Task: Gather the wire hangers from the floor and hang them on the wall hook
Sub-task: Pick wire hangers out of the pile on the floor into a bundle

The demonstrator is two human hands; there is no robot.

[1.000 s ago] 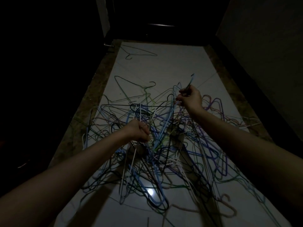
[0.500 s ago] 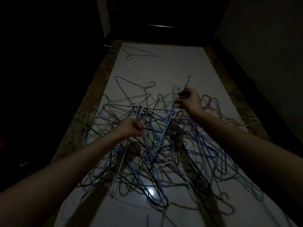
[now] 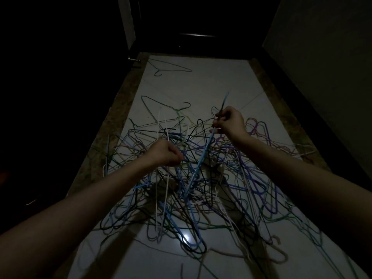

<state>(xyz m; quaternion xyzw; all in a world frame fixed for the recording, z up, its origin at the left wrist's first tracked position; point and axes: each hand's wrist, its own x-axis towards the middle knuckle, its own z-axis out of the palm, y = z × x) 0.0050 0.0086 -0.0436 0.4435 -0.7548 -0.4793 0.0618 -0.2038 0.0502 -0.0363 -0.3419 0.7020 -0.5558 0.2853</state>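
A: From the head camera, what is each of the hands doing?

B: The left hand [image 3: 166,153] is curled into a fist around white wire hangers [image 3: 166,179] that stand nearly upright through it. The right hand [image 3: 229,122] pinches a light blue hanger [image 3: 198,168], whose wire slants from above the fingers down into the heap.

A: And the rest of the hangers?

B: A tangled pile of wire hangers [image 3: 231,178] in blue, purple, green, black and white lies on the pale glossy floor [image 3: 211,81] below both hands. One green hanger [image 3: 159,109] lies at the pile's far edge, and another lone hanger [image 3: 171,66] lies well apart, near the dark door [image 3: 197,23].

A: The wall hook?

B: I cannot tell; the surroundings are too dark. A grey wall [image 3: 322,57] runs along the right.
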